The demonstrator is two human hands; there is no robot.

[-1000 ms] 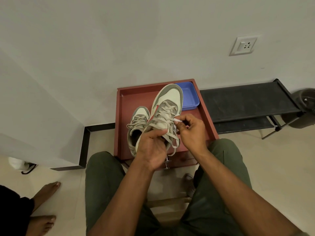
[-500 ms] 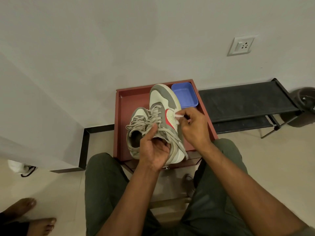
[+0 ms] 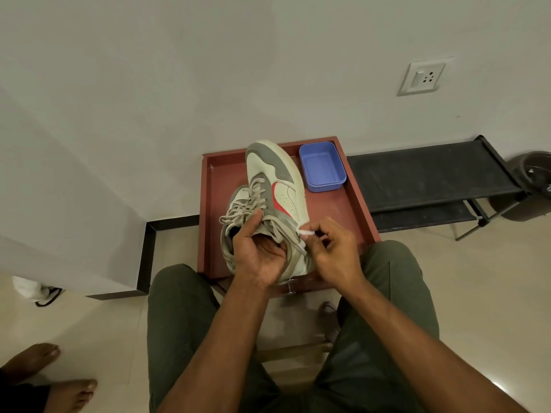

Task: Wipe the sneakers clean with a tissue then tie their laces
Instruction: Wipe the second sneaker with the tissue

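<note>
My left hand (image 3: 258, 254) grips a grey and white sneaker (image 3: 278, 186) with a red mark by its collar, tilted on its side, toe pointing away. My right hand (image 3: 334, 248) pinches a small wad of white tissue (image 3: 307, 232) against the sneaker's white sole edge near the heel. The second sneaker (image 3: 231, 234) lies on the red-brown tray (image 3: 354, 204) to the left, mostly hidden behind the held shoe and my left hand. Loose beige laces (image 3: 247, 204) hang over both shoes.
A blue plastic tub (image 3: 322, 166) sits in the tray's far right corner. A black low rack (image 3: 432, 180) stands to the right, with a dark bin (image 3: 533, 186) beyond it. Another person's bare feet (image 3: 50, 380) are at the lower left. A wall rises just behind the tray.
The held sneaker has rolled from laces-up onto its side, showing the red mark and sole edge. My right hand with the tissue slid back along the sole toward the heel.
</note>
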